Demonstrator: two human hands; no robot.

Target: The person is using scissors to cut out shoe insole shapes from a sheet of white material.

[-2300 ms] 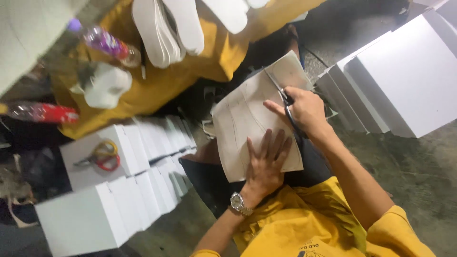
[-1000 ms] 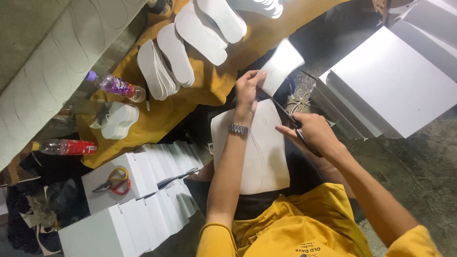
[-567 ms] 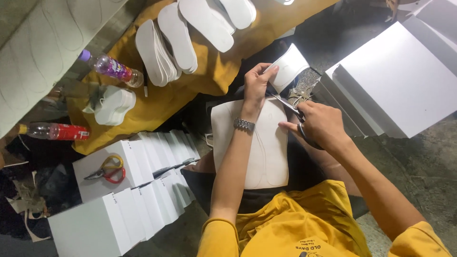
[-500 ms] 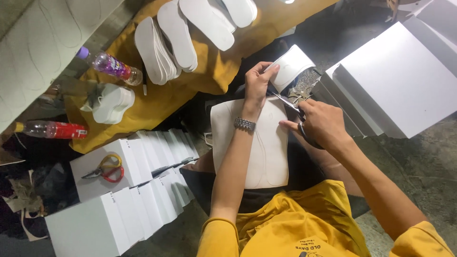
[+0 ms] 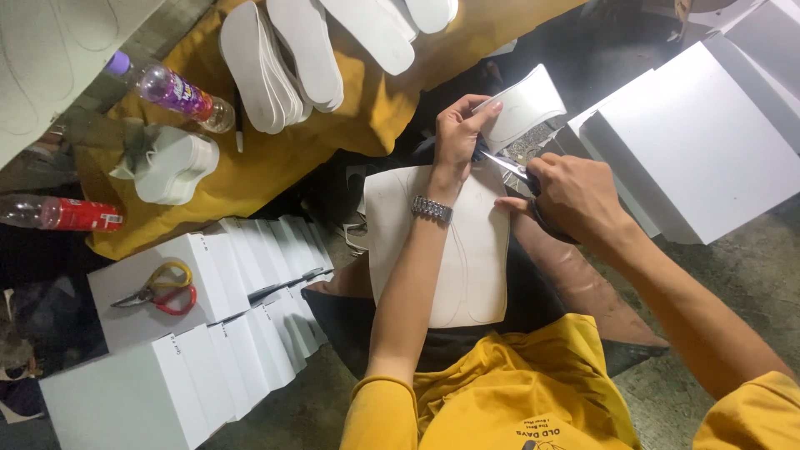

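My left hand [image 5: 460, 129] pinches the edge of a white foam piece [image 5: 525, 104] held up in front of me. My right hand [image 5: 575, 196] grips dark-handled scissors [image 5: 510, 167] whose blades sit at the lower edge of that piece. A larger white foam sheet [image 5: 475, 250] with pencilled sole outlines lies across my lap under both forearms. A metal watch [image 5: 432, 208] is on my left wrist.
Several cut white insoles [image 5: 292, 50] lie on a yellow cloth [image 5: 275, 167] ahead. Stacks of white sheets [image 5: 242, 283] stand at left, with red-and-yellow scissors [image 5: 158, 292] on top. Two bottles [image 5: 171, 92] [image 5: 58, 214] lie at left. Large white boards [image 5: 700, 142] lean at right.
My left hand left the lap sheet, reached forward and took hold of the small foam piece. My right hand brought the scissors up to it. The view has shifted closer.
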